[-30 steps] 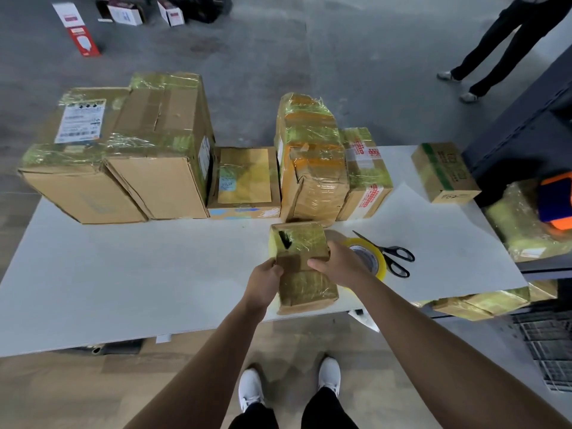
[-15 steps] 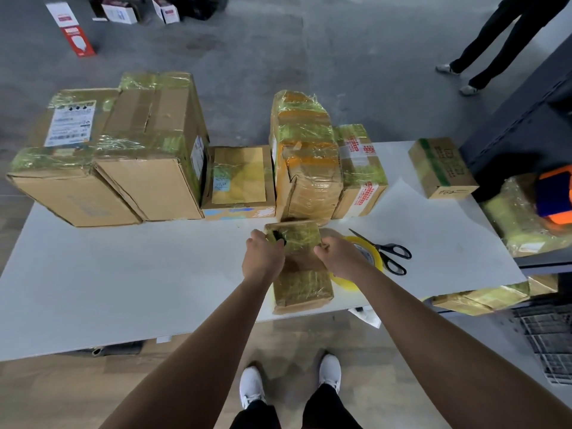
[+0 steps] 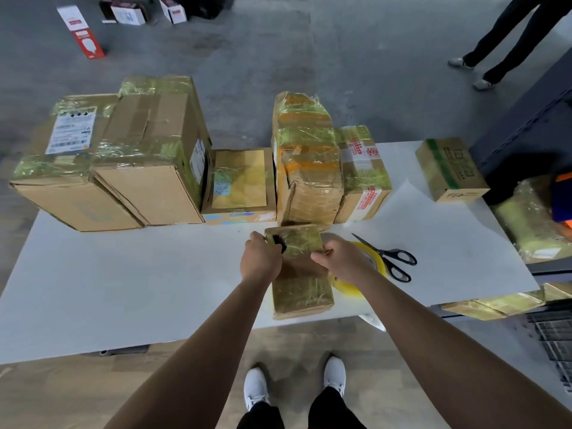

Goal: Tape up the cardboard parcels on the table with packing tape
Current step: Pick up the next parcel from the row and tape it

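Small parcel (image 3: pixel 301 297): lies flat on the white table (image 3: pixel 123 289), with its near end at the table's front edge. Bands of glossy clear tape cover both ends, and a bare brown strip crosses the middle. A black mark (image 3: pixel 278 241) shows at its far left corner.

Left hand (image 3: pixel 261 260): grasps the far left edge of the small parcel, knuckles up, fingers curled over the side.

Right hand (image 3: pixel 343 261): grasps the right edge of the small parcel. The thumb lies on the top face and the other fingers wrap round the side.

Tape roll (image 3: pixel 351 289): yellowish and flat on the table, just beside the right side of the small parcel. It is partly hidden under the right wrist.

Scissors (image 3: pixel 393 261): black-handled, to the right of the small parcel, beyond the tape roll.

Items behind the small parcel:
- Tall wrapped parcel (image 3: pixel 306 159): directly behind, close to the far end.
- Flat parcel (image 3: pixel 240 181): behind and to the left.
- Two large cartons (image 3: pixel 148 156): further left, side by side.
- Red-printed parcel (image 3: pixel 363 174): behind and to the right.
- Green-striped box (image 3: pixel 450 168): well apart, far right.

A second person's legs (image 3: pixel 501 35) stand on the grey floor, far beyond the small parcel.
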The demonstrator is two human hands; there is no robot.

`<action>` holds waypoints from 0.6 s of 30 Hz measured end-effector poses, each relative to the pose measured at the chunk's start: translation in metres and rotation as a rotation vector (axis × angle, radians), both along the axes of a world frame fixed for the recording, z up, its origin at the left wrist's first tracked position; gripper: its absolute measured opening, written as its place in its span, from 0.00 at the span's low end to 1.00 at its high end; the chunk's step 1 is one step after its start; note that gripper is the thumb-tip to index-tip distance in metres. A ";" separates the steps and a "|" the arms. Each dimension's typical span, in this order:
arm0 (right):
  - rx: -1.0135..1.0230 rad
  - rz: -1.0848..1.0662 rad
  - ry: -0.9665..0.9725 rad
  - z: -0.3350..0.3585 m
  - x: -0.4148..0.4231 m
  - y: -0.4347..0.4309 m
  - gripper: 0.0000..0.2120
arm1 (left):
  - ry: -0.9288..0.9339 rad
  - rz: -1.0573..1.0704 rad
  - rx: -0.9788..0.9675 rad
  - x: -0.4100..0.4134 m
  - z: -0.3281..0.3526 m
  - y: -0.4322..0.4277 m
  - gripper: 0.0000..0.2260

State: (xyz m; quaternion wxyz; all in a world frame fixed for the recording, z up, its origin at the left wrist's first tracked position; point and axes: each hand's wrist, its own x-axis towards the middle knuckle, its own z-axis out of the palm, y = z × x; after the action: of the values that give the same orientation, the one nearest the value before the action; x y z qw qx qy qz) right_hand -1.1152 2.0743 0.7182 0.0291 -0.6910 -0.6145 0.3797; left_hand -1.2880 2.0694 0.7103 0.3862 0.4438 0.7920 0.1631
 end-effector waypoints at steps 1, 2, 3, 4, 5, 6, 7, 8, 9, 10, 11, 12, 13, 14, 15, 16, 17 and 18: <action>0.004 0.005 -0.003 -0.001 0.003 0.000 0.15 | 0.006 0.016 0.025 0.003 0.002 -0.002 0.20; 0.010 -0.004 -0.005 -0.003 0.006 0.000 0.16 | 0.039 0.028 0.074 0.007 0.004 -0.004 0.20; 0.016 -0.024 -0.011 -0.006 0.011 0.001 0.17 | 0.095 0.025 0.149 0.012 0.007 -0.007 0.19; 0.026 -0.048 -0.029 -0.009 0.018 0.001 0.17 | 0.146 0.004 0.238 0.018 0.009 -0.009 0.18; 0.043 -0.070 -0.055 -0.012 0.025 0.002 0.17 | 0.166 -0.030 0.323 0.026 0.012 -0.010 0.17; 0.065 -0.095 -0.078 -0.015 0.034 0.002 0.17 | 0.150 -0.076 0.377 0.035 0.015 -0.010 0.16; 0.087 -0.125 -0.098 -0.017 0.042 0.003 0.16 | 0.109 -0.128 0.398 0.045 0.018 -0.009 0.16; 0.102 -0.157 -0.121 -0.018 0.050 0.003 0.16 | 0.059 -0.175 0.396 0.056 0.020 -0.009 0.15; 0.118 -0.179 -0.152 -0.019 0.058 0.003 0.16 | 0.006 -0.213 0.373 0.067 0.022 -0.008 0.14; 0.132 -0.189 -0.187 -0.022 0.065 0.004 0.16 | -0.042 -0.245 0.337 0.076 0.024 -0.008 0.13; 0.143 -0.191 -0.223 -0.024 0.070 0.004 0.16 | -0.077 -0.270 0.292 0.085 0.024 -0.007 0.13; 0.140 -0.194 -0.250 -0.026 0.075 0.004 0.16 | -0.101 -0.284 0.252 0.092 0.024 -0.007 0.13; 0.130 -0.201 -0.265 -0.028 0.078 0.003 0.17 | -0.114 -0.284 0.219 0.098 0.023 -0.007 0.12; 0.113 -0.211 -0.276 -0.030 0.079 0.002 0.18 | -0.120 -0.274 0.194 0.102 0.023 -0.007 0.12; 0.095 -0.220 -0.292 -0.033 0.081 0.001 0.18 | -0.124 -0.261 0.172 0.105 0.022 -0.008 0.12; 0.077 -0.230 -0.317 -0.035 0.082 -0.001 0.17 | -0.129 -0.248 0.157 0.106 0.021 -0.008 0.12; 0.054 -0.236 -0.351 -0.038 0.083 -0.001 0.15 | -0.133 -0.237 0.146 0.106 0.020 -0.009 0.12; 0.024 -0.234 -0.388 -0.040 0.084 -0.001 0.14 | -0.138 -0.225 0.143 0.106 0.019 -0.009 0.12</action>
State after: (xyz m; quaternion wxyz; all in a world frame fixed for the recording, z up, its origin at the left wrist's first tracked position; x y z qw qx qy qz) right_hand -1.0314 2.0730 0.6779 -0.0374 -0.8171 -0.5288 0.2264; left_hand -1.1821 2.0605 0.7291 0.4229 0.5437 0.6953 0.2051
